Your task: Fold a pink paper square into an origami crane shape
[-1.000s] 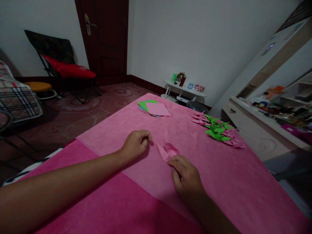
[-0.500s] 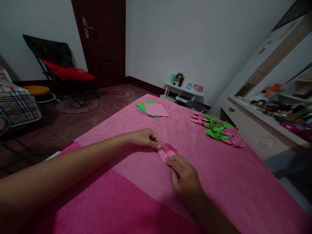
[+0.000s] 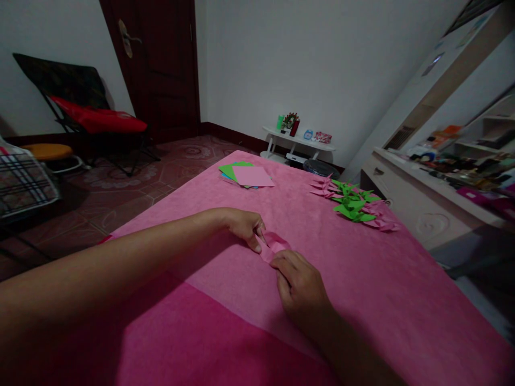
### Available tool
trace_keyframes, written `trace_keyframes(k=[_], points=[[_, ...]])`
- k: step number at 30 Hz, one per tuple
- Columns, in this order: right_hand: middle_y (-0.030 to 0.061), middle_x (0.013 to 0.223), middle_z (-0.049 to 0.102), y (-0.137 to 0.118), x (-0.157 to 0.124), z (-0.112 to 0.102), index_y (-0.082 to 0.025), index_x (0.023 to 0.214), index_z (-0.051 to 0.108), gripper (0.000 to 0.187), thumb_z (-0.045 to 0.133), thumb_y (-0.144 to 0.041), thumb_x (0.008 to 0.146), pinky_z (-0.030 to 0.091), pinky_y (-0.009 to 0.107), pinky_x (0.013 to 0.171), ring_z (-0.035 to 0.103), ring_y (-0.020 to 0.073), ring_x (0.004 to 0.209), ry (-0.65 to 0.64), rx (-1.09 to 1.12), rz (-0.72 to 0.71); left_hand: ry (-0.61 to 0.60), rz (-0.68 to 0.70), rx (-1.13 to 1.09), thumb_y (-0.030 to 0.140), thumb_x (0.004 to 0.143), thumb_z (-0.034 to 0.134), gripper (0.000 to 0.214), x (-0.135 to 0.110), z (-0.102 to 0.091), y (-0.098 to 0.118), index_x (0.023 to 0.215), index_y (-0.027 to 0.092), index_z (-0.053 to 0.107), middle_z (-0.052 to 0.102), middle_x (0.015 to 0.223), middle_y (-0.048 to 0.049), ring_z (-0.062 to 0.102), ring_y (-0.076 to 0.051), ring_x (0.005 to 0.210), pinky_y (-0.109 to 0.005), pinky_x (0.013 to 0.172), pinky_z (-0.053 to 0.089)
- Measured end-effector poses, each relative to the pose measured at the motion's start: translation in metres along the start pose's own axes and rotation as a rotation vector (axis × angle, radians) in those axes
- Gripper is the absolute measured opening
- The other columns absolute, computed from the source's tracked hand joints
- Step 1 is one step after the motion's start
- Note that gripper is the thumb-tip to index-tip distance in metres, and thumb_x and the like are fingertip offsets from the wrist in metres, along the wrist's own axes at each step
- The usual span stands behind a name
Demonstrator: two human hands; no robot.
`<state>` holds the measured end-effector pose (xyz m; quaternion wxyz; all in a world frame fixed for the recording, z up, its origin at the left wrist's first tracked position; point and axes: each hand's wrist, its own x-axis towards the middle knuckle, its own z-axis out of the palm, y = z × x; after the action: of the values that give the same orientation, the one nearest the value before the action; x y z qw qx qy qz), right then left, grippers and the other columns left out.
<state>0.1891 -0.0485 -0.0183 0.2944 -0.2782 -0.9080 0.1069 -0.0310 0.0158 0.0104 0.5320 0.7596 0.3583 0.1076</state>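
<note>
A small folded piece of pink paper (image 3: 273, 244) lies on the pink tablecloth (image 3: 362, 289) in the middle of the table. My left hand (image 3: 245, 226) pinches its far left end with thumb and fingertips. My right hand (image 3: 300, 283) grips its near end, fingers curled closed over it. Both forearms reach in from the bottom edge of the head view.
A stack of green and pink paper sheets (image 3: 245, 175) lies at the table's far edge. A pile of folded pink and green paper figures (image 3: 354, 205) sits at the far right. A white dresser (image 3: 418, 209), a low white table (image 3: 300, 143), a folding chair (image 3: 80, 115) and a door (image 3: 156, 64) surround the table.
My left hand moved right from a loose fist on the cloth and took hold of the pink paper's left end. My right hand stayed on the near end.
</note>
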Motion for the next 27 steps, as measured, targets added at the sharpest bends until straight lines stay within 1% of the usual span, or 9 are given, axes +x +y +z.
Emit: trace_keyframes(k=[4, 8, 12, 17, 24, 27], points=[[0.0089, 0.083, 0.059, 0.000, 0.001, 0.000, -0.014, 0.086, 0.062, 0.026, 0.042, -0.001, 0.075, 0.045, 0.033, 0.073, 0.053, 0.0213, 0.080, -0.018, -0.011, -0.007, 0.017, -0.018, 0.066, 0.019, 0.066, 0.071, 0.010, -0.003, 0.002, 0.003, 0.072, 0.012, 0.069, 0.062, 0.073, 0.0007, 0.050, -0.011, 0.065, -0.019, 0.057, 0.038], [0.0085, 0.083, 0.059, -0.001, 0.002, -0.001, -0.015, 0.084, 0.062, 0.026, 0.042, 0.000, 0.075, 0.045, 0.032, 0.073, 0.053, 0.0210, 0.080, -0.032, -0.022, -0.010, 0.034, -0.018, 0.127, 0.027, 0.071, 0.068, 0.017, -0.007, 0.004, 0.002, 0.070, 0.010, 0.065, 0.055, 0.068, 0.0004, 0.046, -0.010, 0.063, -0.018, 0.054, 0.035], [0.0085, 0.083, 0.060, -0.003, 0.001, -0.001, -0.015, 0.084, 0.062, 0.026, 0.041, -0.001, 0.075, 0.045, 0.033, 0.075, 0.052, 0.0211, 0.081, -0.050, -0.033, -0.009, 0.030, 0.013, 0.090, 0.031, 0.073, 0.066, 0.020, -0.011, 0.007, -0.002, 0.072, 0.011, 0.063, 0.050, 0.068, 0.0013, 0.045, -0.010, 0.064, -0.019, 0.056, 0.036], [0.0083, 0.085, 0.060, -0.003, 0.000, -0.003, -0.016, 0.086, 0.063, 0.027, 0.042, -0.002, 0.075, 0.045, 0.033, 0.075, 0.052, 0.0212, 0.082, -0.067, -0.048, -0.007, 0.063, 0.073, 0.112, 0.029, 0.072, 0.067, 0.018, -0.016, 0.010, -0.005, 0.075, 0.012, 0.063, 0.052, 0.072, 0.0001, 0.048, -0.012, 0.068, -0.019, 0.059, 0.039], [0.0070, 0.085, 0.061, -0.004, 0.000, -0.003, -0.018, 0.097, 0.067, 0.038, 0.044, -0.001, 0.073, 0.045, 0.029, 0.071, 0.053, 0.0191, 0.079, -0.081, -0.086, -0.033, 0.103, 0.091, 0.139, 0.025, 0.073, 0.066, 0.014, -0.023, 0.014, -0.004, 0.079, 0.013, 0.064, 0.054, 0.078, 0.0000, 0.049, -0.011, 0.071, -0.019, 0.062, 0.040], [0.0068, 0.084, 0.061, -0.003, -0.001, -0.003, -0.018, 0.098, 0.068, 0.039, 0.045, -0.001, 0.073, 0.044, 0.029, 0.070, 0.053, 0.0188, 0.078, -0.094, -0.112, -0.047, 0.117, 0.108, 0.137, 0.023, 0.073, 0.065, 0.013, -0.026, 0.016, -0.004, 0.082, 0.013, 0.065, 0.054, 0.082, -0.0006, 0.050, -0.011, 0.073, -0.018, 0.064, 0.041]])
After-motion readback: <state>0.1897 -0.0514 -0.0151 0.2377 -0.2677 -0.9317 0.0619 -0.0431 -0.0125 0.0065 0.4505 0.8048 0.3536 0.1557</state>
